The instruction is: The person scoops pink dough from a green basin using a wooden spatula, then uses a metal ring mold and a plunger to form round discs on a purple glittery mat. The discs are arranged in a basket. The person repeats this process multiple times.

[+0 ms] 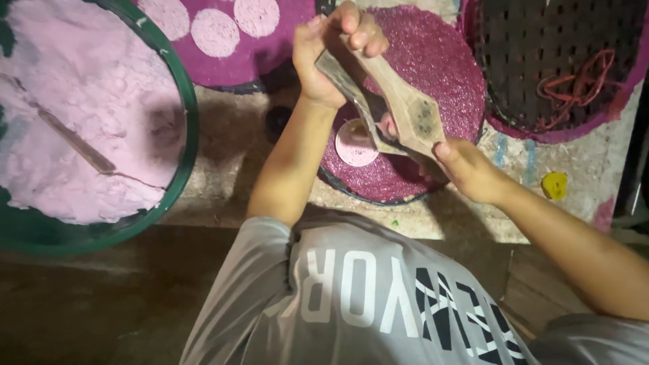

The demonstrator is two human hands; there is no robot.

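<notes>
My left hand [331, 47] grips the far end of a hinged wooden press [399, 101], and my right hand [466, 169] holds its near end. The press is open, its two wooden plates splayed apart above a round magenta woven tray [439, 61]. A flat pink dough disc [355, 145] lies on that tray just below the press. A bit of pink dough shows between the plates.
A large green basin [186, 135] of pink dough [74, 115] with a stick in it sits at left. Another magenta tray [270, 47] at the back holds three pink discs. A dark woven tray [561, 61] with red string lies at right. A small yellow object [554, 184] rests on the floor.
</notes>
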